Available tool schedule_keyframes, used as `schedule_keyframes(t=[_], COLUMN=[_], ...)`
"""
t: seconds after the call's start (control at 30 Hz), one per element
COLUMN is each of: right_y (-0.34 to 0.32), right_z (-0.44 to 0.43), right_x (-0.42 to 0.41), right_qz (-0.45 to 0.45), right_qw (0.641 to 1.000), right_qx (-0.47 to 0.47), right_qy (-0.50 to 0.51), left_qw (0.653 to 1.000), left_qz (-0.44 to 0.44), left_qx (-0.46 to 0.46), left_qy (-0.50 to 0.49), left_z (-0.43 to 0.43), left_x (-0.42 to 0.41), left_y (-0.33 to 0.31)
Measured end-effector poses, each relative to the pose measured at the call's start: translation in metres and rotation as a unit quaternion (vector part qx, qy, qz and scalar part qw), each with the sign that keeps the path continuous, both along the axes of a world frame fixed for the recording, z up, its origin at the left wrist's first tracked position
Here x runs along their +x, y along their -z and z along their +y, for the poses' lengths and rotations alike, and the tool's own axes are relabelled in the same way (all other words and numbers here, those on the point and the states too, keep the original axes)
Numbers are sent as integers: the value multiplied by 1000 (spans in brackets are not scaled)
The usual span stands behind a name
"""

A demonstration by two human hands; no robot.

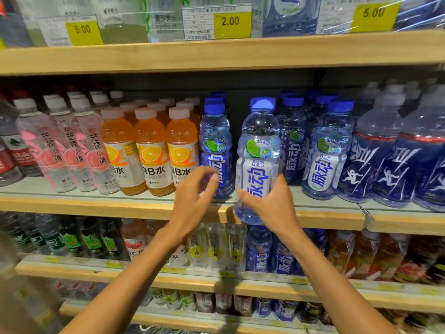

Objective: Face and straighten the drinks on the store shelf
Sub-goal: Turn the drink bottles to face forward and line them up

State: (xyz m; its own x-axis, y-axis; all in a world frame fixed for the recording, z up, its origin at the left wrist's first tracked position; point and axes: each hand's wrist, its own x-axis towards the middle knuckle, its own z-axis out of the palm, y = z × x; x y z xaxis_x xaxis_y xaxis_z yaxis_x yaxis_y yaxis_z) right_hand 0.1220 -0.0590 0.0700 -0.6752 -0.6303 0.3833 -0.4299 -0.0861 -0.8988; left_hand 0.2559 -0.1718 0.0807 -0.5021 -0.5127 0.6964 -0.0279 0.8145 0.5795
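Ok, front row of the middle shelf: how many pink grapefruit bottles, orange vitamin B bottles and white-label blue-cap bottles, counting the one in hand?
Pink grapefruit bottles: 3
Orange vitamin B bottles: 3
White-label blue-cap bottles: 2, one gripped by the right hand
Total: 8

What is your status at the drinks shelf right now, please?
Right hand gripping white-label bottle, held over shelf edge. Left hand at blue-label bottle, grip unclear. Row gap behind unobstructed.

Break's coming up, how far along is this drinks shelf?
Done: the orange bottles stand in line, labels forward. In hand: the right hand grips the white-label bottle out past the shelf edge; the left hand hovers by the blue-label bottle. Left: fill the gap beside it.
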Motion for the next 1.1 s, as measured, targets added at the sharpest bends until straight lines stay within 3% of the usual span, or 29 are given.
schedule_keyframes(t=[0.07,0.17,0.23,0.37,0.43,0.5,0.6,0.67,0.77,0.9,0.93,1.0,1.1], right_y=[0,3,5,8,5,0,-3,2,8,7,7,7,6], right_z=[6,14,18,22,27,33,40,40,39,30,30,32,42], right_x=[10,24,31,39,36,26,13,7,10,16,16,14,7], right_qz=[-22,-22,-5,59,51,-27,-216,-321,-349,-361,-353,-344,-326], right_qw=[999,998,999,997,996,989,929,863,775,753,757,765,803], right_qx=[-4,7,23,49,57,35,7,24,-14,-33,-38,-48,-51], right_qy=[-42,-66,-43,-8,-41,-144,-299,-389,-527,-549,-548,-542,-497], left_qw=[975,926,912,923,914,889,792,718,645,588,581,602,703], left_qz=[58,63,71,106,128,136,120,109,82,55,49,39,30], left_qx=[188,325,350,326,343,389,497,529,523,521,525,519,486], left_qy=[103,184,203,176,173,201,334,439,552,617,620,605,519], left_z=[17,38,47,55,55,51,41,37,35,35,35,35,35], left_x=[-14,-30,-35,-41,-41,-39,-36,-38,-46,-56,-58,-59,-55], left_y=[-30,-62,-70,-69,-70,-74,-78,-81,-83,-78,-76,-73,-71])
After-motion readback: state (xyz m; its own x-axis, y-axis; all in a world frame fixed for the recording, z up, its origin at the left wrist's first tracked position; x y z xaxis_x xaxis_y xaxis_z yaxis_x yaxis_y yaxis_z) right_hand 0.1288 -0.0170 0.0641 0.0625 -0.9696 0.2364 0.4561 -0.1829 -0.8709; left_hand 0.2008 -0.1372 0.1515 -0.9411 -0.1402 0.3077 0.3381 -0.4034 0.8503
